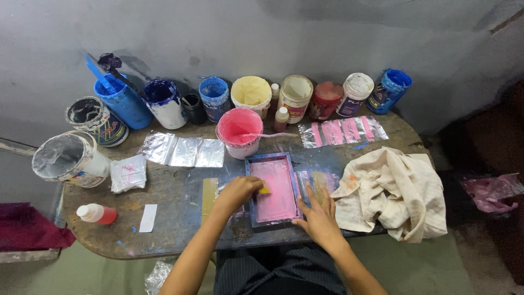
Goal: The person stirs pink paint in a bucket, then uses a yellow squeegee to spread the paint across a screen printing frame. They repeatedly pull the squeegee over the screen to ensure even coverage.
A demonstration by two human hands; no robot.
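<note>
Small framed printing screen (pixel 274 188) lay flat near the front edge of the worn table (pixel 174 229), its mesh coated in pink ink, frame edges stained blue. I noted the left hand (pixel 238 192) curled over the screen's left edge, fingers pinched tight on a small yellow piece (pixel 265 189) pressed onto the pink mesh. The right hand (pixel 319 218) rested spread and flat beside the frame's lower right corner, fingers wide, holding nothing, thumb against the frame.

Just behind the screen stood an open tub of pink ink (pixel 239 132) with a pink-smeared stick (pixel 270 135) laid across its rim. Silver foil sheets (pixel 183 151) lay to the left of the tub; foil strips with pink stripes (pixel 344 131) lay to its right. A crumpled cream cloth (pixel 396 191) sat heaped at the table's right end, close to the right hand.

Along the wall ran a row of paint containers (pixel 251 93), blue, cream, red and white. A big white bucket (pixel 71 158) lay on its side at far left, with a small red-filled bottle (pixel 97 213) near the front edge, well apart from both hands.
</note>
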